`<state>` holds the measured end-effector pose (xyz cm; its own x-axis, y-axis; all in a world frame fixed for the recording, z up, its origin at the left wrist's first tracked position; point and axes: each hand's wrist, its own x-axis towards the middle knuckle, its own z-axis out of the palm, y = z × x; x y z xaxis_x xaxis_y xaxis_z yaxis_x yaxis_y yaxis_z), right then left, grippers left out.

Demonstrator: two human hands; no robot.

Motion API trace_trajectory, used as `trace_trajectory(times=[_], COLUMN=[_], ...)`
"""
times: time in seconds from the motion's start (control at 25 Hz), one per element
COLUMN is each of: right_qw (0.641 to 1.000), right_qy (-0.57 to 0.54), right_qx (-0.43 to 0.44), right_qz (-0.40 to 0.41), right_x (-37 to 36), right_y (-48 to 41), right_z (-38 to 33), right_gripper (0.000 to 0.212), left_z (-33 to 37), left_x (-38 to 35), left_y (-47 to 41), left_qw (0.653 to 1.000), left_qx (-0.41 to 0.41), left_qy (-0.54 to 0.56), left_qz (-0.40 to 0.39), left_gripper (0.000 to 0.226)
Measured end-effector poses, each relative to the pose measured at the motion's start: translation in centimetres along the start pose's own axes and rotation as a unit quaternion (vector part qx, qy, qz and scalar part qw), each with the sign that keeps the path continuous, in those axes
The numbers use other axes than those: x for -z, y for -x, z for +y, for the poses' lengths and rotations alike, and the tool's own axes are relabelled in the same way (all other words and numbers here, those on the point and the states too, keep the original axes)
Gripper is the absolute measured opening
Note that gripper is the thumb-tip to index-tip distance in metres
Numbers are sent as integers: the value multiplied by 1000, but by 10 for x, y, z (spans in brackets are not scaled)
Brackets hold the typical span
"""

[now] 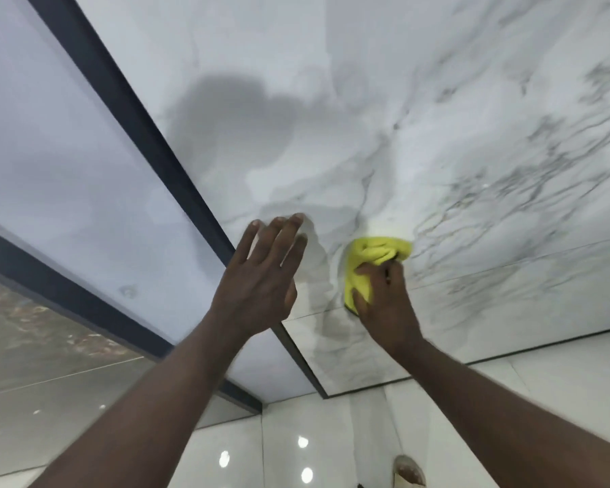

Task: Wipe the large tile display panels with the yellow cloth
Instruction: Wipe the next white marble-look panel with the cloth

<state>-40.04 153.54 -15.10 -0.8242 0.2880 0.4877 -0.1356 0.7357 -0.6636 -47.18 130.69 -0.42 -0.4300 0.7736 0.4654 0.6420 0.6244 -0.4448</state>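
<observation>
A large white marble-patterned tile panel [419, 118] with grey veins fills most of the view. My right hand [384, 304] grips a bunched yellow cloth [370, 258] and presses it against the panel near its lower left part. My left hand [261, 276] is raised beside it with straight fingers, the fingertips at or touching the panel surface just left of the cloth. A dark shadow lies on the panel above my hands.
A dark metal frame [138, 125] runs diagonally along the panel's left edge. Left of it stands a plain pale panel [50, 153], and past another frame bar a grey-brown panel [32, 364]. Glossy white floor tiles [331, 434] lie below, with a sandalled foot [407, 470].
</observation>
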Motion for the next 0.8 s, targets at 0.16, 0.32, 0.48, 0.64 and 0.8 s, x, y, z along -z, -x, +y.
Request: trace_trajectory(times=[0.16, 0.32, 0.48, 0.64, 0.8], right_qw=[996, 996, 969, 864, 802], right_qy=[16, 78, 148, 220, 245], right_qx=[-73, -5, 183, 407, 492], right_qz=[49, 52, -72, -200, -234], right_x=[30, 31, -23, -53, -36], right_y=[-13, -18, -20, -30, -36], right_z=[12, -8, -38, -32, 24], right_gripper=[50, 48, 47, 42, 35], left_z=[2, 20, 18, 26, 64], left_x=[-15, -38, -36, -33, -31], left_y=[22, 66, 88, 87, 64], left_qw=[995, 977, 964, 948, 927], left_qx=[79, 160, 192, 236, 303], left_qy=[61, 138, 180, 204, 216], left_qz=[13, -17, -41, -55, -51], left_gripper=[75, 90, 95, 102, 100])
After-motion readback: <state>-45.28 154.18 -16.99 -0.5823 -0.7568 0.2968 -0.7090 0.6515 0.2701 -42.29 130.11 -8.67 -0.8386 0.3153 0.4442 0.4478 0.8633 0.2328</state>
